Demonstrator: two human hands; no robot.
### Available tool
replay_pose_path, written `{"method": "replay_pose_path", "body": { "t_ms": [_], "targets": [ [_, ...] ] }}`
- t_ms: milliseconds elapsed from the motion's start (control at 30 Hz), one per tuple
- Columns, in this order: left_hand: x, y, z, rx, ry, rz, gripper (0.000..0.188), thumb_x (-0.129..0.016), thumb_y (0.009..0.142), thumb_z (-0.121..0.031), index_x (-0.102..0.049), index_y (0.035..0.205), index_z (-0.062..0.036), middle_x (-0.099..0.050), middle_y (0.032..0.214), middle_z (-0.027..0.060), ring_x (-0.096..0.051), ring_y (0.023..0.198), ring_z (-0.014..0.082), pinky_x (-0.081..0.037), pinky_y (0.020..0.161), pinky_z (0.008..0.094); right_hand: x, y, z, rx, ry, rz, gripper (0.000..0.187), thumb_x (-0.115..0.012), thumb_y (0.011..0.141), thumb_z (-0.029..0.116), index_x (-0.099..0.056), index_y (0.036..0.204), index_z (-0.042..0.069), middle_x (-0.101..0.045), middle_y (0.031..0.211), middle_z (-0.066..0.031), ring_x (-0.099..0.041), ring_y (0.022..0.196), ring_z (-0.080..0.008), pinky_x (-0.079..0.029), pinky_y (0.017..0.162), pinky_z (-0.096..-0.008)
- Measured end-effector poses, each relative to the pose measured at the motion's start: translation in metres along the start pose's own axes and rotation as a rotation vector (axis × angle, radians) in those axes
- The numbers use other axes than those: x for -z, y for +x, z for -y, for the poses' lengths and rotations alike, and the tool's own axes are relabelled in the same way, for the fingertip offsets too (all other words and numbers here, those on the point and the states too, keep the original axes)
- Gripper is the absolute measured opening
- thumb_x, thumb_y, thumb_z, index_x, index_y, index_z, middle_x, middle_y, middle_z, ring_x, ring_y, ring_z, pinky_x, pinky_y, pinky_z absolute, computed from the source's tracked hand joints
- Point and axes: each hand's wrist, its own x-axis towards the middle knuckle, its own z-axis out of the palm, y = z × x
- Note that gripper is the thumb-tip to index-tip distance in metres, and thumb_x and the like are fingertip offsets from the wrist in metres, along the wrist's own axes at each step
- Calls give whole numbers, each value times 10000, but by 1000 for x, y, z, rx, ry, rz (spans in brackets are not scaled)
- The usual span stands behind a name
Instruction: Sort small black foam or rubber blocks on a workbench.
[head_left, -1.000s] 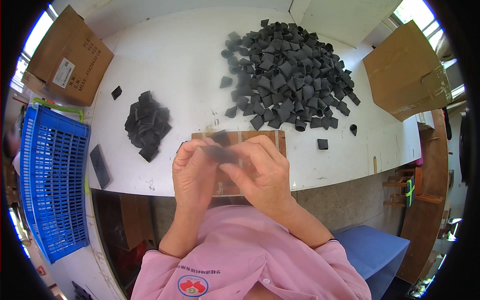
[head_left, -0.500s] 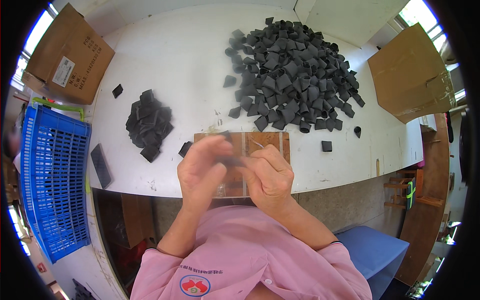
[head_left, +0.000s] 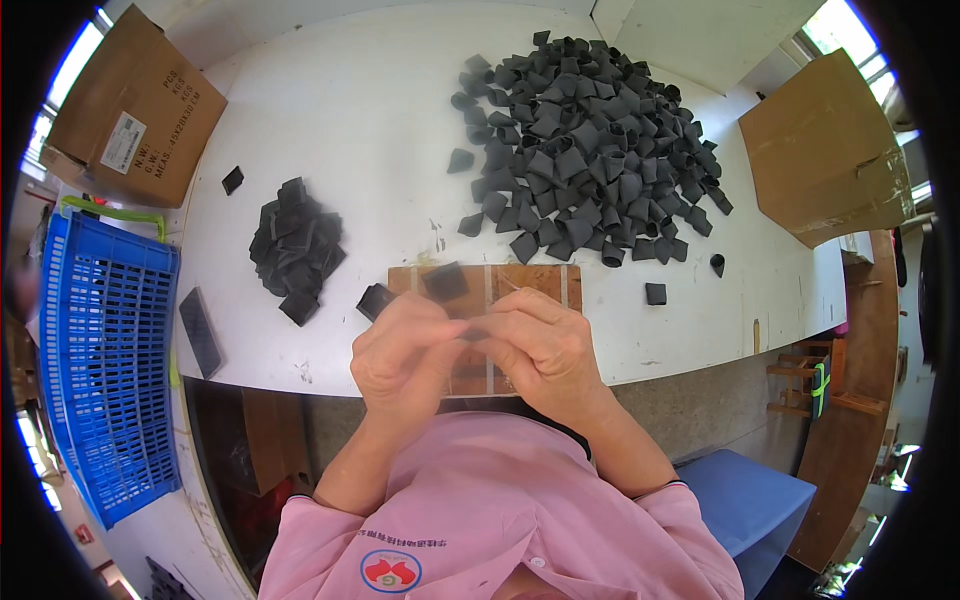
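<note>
My left hand (head_left: 402, 345) and my right hand (head_left: 543, 343) meet over a brown wooden board (head_left: 567, 272) at the table's near edge. Their fingertips pinch a small dark piece (head_left: 476, 334), mostly hidden and blurred; it looks like one of the black sleeves. A thin pale tip (head_left: 508, 284) sticks up beside my right fingers; its kind cannot be made out. Just beyond my left fingers, a flat black piece (head_left: 445, 282) shows blurred over the board. Another black sleeve (head_left: 375, 300) lies by the board's left edge, next to my left hand.
A large heap of black sleeves (head_left: 590, 150) covers the far right of the white table (head_left: 350, 110); a smaller pile of flat black pieces (head_left: 296, 250) lies left. Around the table are a dark phone (head_left: 200, 332), a blue basket (head_left: 110, 360), cardboard boxes (head_left: 135, 110) and a blue stool (head_left: 745, 500).
My left hand has come down and closed against the right fingertips; before, it was raised with fingers apart. The flat black piece beyond it now shows more fully.
</note>
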Motion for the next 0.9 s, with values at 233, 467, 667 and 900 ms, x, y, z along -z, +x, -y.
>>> {"method": "replay_pose_path", "body": {
  "t_ms": [233,467,667,900],
  "targets": [
    [-5,-4,14,-14,-161,-52,97,-656,748,-50,-595,796,8,-534,714,68,-487,650,155,-380,575,244,-3,0,4,112,-212,-17,139,-654,660,42,-565,765,22,-516,733,-59,-532,642,-204,-428,503,-299],
    [-5,2,13,60,-285,-57,153,-581,678,98,-601,801,10,-549,731,80,-498,664,161,-398,580,249,-2,3,3,151,-250,-32,141,-630,651,36,-542,760,23,-460,689,-52,-491,596,-193,-400,468,-291],
    [0,1,15,-15,-187,10,183,-577,672,115,-606,820,11,-546,722,83,-500,641,173,-395,550,253,-7,-2,-4,185,-289,-46,159,-630,620,59,-545,750,25,-467,689,-42,-477,579,-179,-386,452,-285],
    [2,4,26,13,-152,51,152,-572,706,72,-606,842,11,-546,746,90,-515,661,185,-408,572,261,-4,-1,-1,127,-378,25,153,-632,645,94,-548,755,29,-459,681,-47,-486,581,-193,-376,442,-283]
  ]
}}
